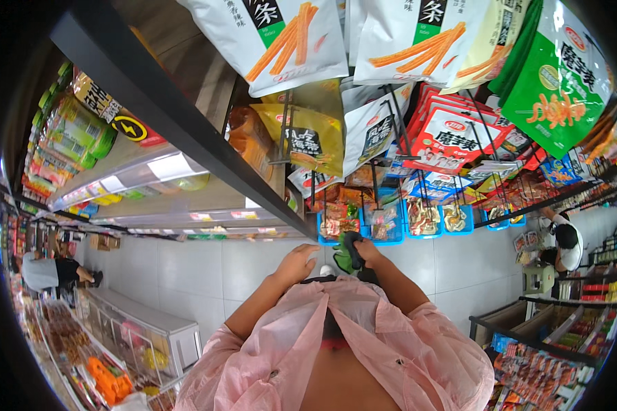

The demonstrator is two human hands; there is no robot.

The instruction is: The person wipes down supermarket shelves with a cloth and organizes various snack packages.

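Holding a black-and-green bundle (352, 244), the right hand (370, 253) is wrapped about its dark upper part, while the green part hangs down in front of the person's waist, above the floor (192, 270). The exact kind of thing is too small to tell. The left hand (297, 263) is held out just beside it, its fingers loosely bent and a little apart, near the foot of a black post (178, 113).

That post slants across the view and stands between the hanging packets and the shelf (216, 192) at left, where bottles (79, 130) line up behind price strips. Just beyond the bundle, blue trays (389, 235) sit in a row with small snack packets in them. Above the trays, metal rods jut out and carry bags that partly cover one another: white bags (281, 51), a yellow bag (308, 140), red packets (452, 140) and a green bag (562, 82).

Behind the person, a white case (178, 329) stands on the left and a rack (548, 335) of packets on the right. One other person (48, 270) bends at far left; another person (569, 241) is at far right, near a green stool (538, 277).
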